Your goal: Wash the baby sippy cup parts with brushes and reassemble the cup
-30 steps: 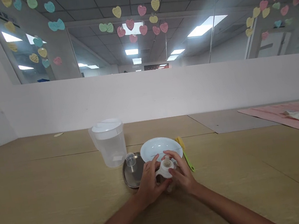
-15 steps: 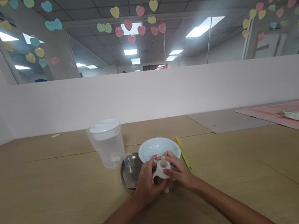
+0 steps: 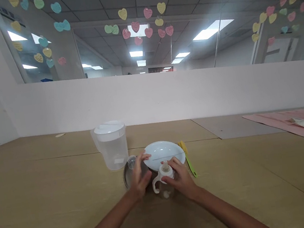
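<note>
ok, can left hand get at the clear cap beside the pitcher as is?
Probably yes: the left hand is open and appears empty, close beside the clear cap, with nothing visible between them.

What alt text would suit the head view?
A right hand holds a white-topped clear bottle at a tan table, the left hand open beside it. Nearby are a pale bowl, metal tray, lidded pitcher and yellow-green brush.

No text can be read: the writing on the heart-shaped notes (image 3: 169, 31) on the glass (image 3: 181, 43) is too small to make out, and the pale label (image 3: 119, 160) on the pitcher (image 3: 113, 146) shows nothing legible.
</note>
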`<state>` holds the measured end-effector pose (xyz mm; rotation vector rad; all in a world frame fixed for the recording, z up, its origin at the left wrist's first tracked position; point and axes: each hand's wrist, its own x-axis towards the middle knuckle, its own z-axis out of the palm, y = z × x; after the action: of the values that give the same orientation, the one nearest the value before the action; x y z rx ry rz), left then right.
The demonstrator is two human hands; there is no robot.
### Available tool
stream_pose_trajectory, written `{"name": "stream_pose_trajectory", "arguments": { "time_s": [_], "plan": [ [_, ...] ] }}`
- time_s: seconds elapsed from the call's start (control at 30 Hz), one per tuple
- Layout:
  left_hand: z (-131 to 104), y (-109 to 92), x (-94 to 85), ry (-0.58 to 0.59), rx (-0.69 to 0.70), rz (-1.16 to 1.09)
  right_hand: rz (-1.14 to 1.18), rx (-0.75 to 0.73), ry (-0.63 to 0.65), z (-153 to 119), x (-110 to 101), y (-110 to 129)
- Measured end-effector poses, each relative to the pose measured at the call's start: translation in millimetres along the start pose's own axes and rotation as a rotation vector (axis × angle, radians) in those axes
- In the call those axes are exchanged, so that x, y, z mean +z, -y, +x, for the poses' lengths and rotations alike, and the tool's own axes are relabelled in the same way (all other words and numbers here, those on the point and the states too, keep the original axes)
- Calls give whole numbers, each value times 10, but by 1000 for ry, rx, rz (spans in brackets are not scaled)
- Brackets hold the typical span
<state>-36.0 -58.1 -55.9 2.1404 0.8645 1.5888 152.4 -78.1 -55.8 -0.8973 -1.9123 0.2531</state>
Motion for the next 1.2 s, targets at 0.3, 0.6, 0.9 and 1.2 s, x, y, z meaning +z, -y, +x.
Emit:
{"name": "stream_pose_trajectory", "arguments": {
  "time_s": [0.3, 0.6, 0.9, 1.2],
  "plan": [
    [155, 453, -310, 138, -226, 784, -7, 5, -42, -11, 6, -45],
    [103, -189, -69, -249, 163, 420, 133, 156, -45, -27, 64, -102],
    [-99, -384, 179, 205, 114, 191, 10, 86, -4, -59, 39, -97],
    [-113, -365, 236, 212, -253, -160, -195, -69, -117, -77, -5, -105]
  ]
}}
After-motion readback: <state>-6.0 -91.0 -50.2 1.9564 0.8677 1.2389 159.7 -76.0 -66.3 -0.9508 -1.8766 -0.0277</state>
